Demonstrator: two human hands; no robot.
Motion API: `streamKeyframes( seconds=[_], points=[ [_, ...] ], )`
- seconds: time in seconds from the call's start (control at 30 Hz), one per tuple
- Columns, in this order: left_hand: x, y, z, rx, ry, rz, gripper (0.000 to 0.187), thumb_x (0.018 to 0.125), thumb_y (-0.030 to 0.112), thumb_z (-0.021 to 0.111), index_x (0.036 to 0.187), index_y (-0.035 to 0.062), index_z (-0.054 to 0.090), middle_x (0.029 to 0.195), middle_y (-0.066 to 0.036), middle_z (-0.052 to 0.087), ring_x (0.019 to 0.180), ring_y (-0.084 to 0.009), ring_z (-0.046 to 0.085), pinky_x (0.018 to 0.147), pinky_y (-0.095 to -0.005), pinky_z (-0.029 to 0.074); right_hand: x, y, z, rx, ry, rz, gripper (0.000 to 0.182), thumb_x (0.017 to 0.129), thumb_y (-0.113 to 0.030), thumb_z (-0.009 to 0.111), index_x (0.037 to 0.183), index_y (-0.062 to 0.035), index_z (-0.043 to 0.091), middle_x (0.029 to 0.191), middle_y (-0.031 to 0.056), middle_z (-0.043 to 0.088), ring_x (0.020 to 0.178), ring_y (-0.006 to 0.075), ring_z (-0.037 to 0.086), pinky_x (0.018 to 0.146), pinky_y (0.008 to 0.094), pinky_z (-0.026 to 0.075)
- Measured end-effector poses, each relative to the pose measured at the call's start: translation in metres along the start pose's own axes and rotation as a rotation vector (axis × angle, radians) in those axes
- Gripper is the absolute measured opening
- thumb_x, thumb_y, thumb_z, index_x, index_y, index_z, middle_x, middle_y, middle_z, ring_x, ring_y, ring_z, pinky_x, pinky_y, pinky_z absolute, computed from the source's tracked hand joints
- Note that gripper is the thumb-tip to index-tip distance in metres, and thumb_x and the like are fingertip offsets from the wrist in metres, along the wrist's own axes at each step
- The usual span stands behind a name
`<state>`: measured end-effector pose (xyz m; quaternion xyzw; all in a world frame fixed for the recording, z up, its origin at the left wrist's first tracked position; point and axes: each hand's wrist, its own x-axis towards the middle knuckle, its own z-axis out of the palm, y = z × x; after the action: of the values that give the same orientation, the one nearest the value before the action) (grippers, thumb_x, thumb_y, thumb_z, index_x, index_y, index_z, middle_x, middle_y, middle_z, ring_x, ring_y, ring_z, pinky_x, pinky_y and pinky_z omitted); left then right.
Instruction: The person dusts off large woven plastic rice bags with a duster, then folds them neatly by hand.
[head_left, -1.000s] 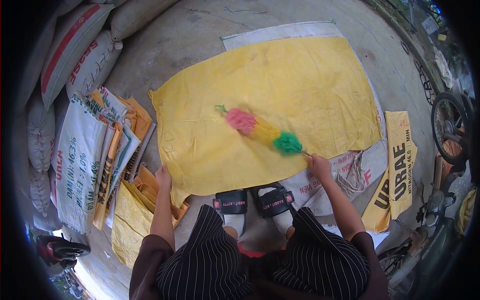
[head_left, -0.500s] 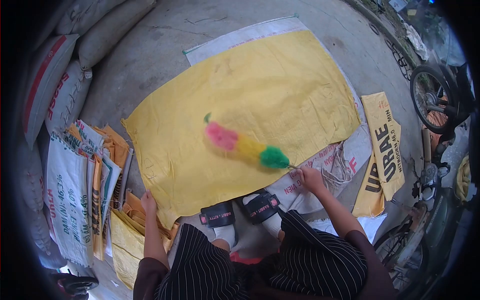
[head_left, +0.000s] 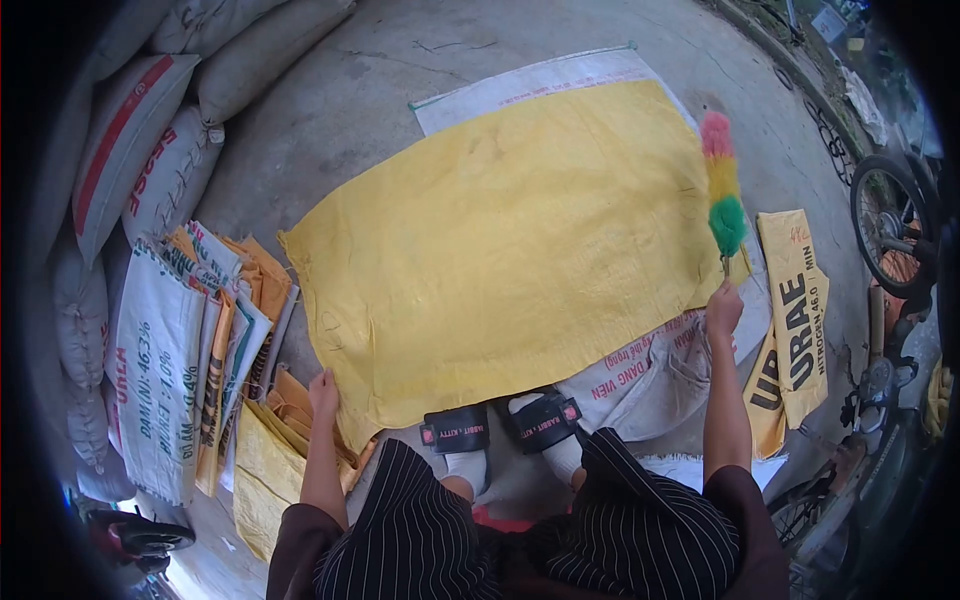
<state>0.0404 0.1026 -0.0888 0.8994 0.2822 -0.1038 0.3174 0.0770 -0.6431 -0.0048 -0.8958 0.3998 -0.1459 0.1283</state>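
A large yellow sack (head_left: 500,240) lies flat on the ground over a white printed sack (head_left: 650,385). My left hand (head_left: 323,395) is closed on the yellow sack's lower left edge. In my right hand (head_left: 724,308) is the handle of a fluffy duster (head_left: 723,185), coloured pink, yellow and green. The duster points up and away from me, by the right edge of the yellow sack.
Folded sacks (head_left: 165,370) stand at the left, with filled sacks (head_left: 130,150) behind them. Yellow printed sacks (head_left: 793,320) lie at the right. Beyond are a bicycle wheel (head_left: 890,225) and other vehicle parts. My sandals (head_left: 455,430) are at the sack's near edge.
My right hand has swung the duster from over the middle of the yellow sack to its right edge. My left hand still holds the sack's edge. The view has shifted slightly.
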Motion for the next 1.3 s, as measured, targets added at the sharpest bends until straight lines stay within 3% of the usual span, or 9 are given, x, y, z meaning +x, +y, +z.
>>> streamKeyframes(
  seconds=[0.1, 0.3, 0.4, 0.6, 0.67, 0.83, 0.93, 1.13, 1.3],
  points=[
    [-0.003, 0.012, 0.004, 0.071, 0.021, -0.02, 0.037, 0.089, 0.029, 0.042, 0.087, -0.0041, 0.059, 0.081, -0.023, 0.061, 0.077, -0.0349, 0.059, 0.069, -0.0408, 0.043, -0.076, -0.099, 0.045, 0.354, -0.166, -0.374, 0.029, 0.09, -0.02, 0.041, 0.072, 0.0013, 0.049, 0.06, 0.0238, 0.05, 0.058, 0.0413, 0.051, 0.049, 0.0463, 0.035],
    [0.001, -0.003, 0.003, 0.115, 0.011, -0.029, 0.037, 0.088, 0.028, 0.042, 0.084, -0.005, 0.059, 0.081, -0.024, 0.06, 0.078, -0.0374, 0.057, 0.071, -0.0421, 0.042, -0.229, -0.222, 0.104, 0.153, -0.717, -1.14, 0.019, 0.085, -0.022, 0.046, 0.075, -0.0061, 0.052, 0.065, 0.0119, 0.059, 0.058, 0.0279, 0.06, 0.052, 0.0403, 0.047],
    [0.0, -0.022, -0.002, 0.218, 0.036, -0.038, 0.035, 0.088, 0.027, 0.043, 0.085, -0.0045, 0.058, 0.082, -0.024, 0.059, 0.079, -0.0381, 0.057, 0.07, -0.0426, 0.042, -0.189, -0.225, 0.127, 0.041, -0.616, -1.04, 0.02, 0.086, -0.023, 0.046, 0.078, -0.006, 0.052, 0.065, 0.0129, 0.059, 0.058, 0.0304, 0.06, 0.052, 0.0419, 0.047],
    [-0.012, -0.021, -0.011, 0.186, 0.06, -0.059, 0.031, 0.086, 0.025, 0.045, 0.086, -0.0032, 0.058, 0.084, -0.023, 0.059, 0.079, -0.0368, 0.056, 0.069, -0.0415, 0.042, 0.034, -0.117, 0.096, -0.113, -0.357, 0.159, 0.035, 0.09, -0.033, 0.039, 0.098, -0.0062, 0.06, 0.1, 0.0187, 0.06, 0.096, 0.0348, 0.057, 0.077, 0.0442, 0.047],
    [-0.013, -0.016, -0.013, 0.177, 0.049, -0.065, 0.03, 0.086, 0.025, 0.045, 0.086, -0.003, 0.058, 0.084, -0.023, 0.059, 0.079, -0.0365, 0.056, 0.069, -0.0411, 0.042, 0.079, -0.068, 0.067, -0.178, -0.285, 0.292, 0.038, 0.091, -0.033, 0.037, 0.101, -0.0037, 0.06, 0.104, 0.0178, 0.059, 0.098, 0.034, 0.057, 0.078, 0.0445, 0.047],
    [-0.007, -0.025, -0.007, 0.275, 0.066, 0.053, 0.029, 0.085, 0.023, 0.046, 0.087, -0.0029, 0.059, 0.082, -0.02, 0.06, 0.076, -0.0344, 0.058, 0.069, -0.0387, 0.043, 0.098, -0.03, 0.045, -0.162, -0.061, -0.014, 0.036, 0.09, -0.028, 0.037, 0.09, -0.0005, 0.061, 0.089, 0.0234, 0.06, 0.084, 0.0393, 0.059, 0.07, 0.0471, 0.046],
    [-0.015, 0.0, -0.013, 0.175, -0.013, -0.078, 0.028, 0.085, 0.022, 0.047, 0.088, -0.0028, 0.059, 0.083, -0.02, 0.061, 0.078, -0.0335, 0.059, 0.071, -0.0383, 0.044, 0.018, -0.101, 0.063, 0.029, -0.118, -0.251, 0.035, 0.09, -0.028, 0.038, 0.08, -0.0006, 0.058, 0.071, 0.024, 0.058, 0.069, 0.0421, 0.057, 0.059, 0.0501, 0.044],
    [-0.018, 0.002, -0.016, 0.252, 0.056, -0.041, 0.025, 0.082, 0.019, 0.049, 0.089, -0.0012, 0.061, 0.082, -0.019, 0.063, 0.08, -0.0319, 0.06, 0.073, -0.0394, 0.044, -0.216, -0.25, 0.11, 0.218, -0.619, -1.003, 0.017, 0.084, -0.021, 0.046, 0.076, -0.0069, 0.051, 0.063, 0.0125, 0.058, 0.057, 0.0287, 0.059, 0.051, 0.0418, 0.047],
    [-0.032, 0.026, -0.028, 0.325, 0.141, -0.128, 0.024, 0.08, 0.018, 0.051, 0.091, 0.0008, 0.064, 0.084, -0.019, 0.064, 0.081, -0.0311, 0.061, 0.074, -0.0393, 0.044, -0.138, -0.222, 0.129, 0.068, -0.475, -0.896, 0.012, 0.084, -0.019, 0.046, 0.078, -0.0094, 0.052, 0.062, 0.0095, 0.058, 0.058, 0.027, 0.061, 0.049, 0.0399, 0.047]
  ],
)
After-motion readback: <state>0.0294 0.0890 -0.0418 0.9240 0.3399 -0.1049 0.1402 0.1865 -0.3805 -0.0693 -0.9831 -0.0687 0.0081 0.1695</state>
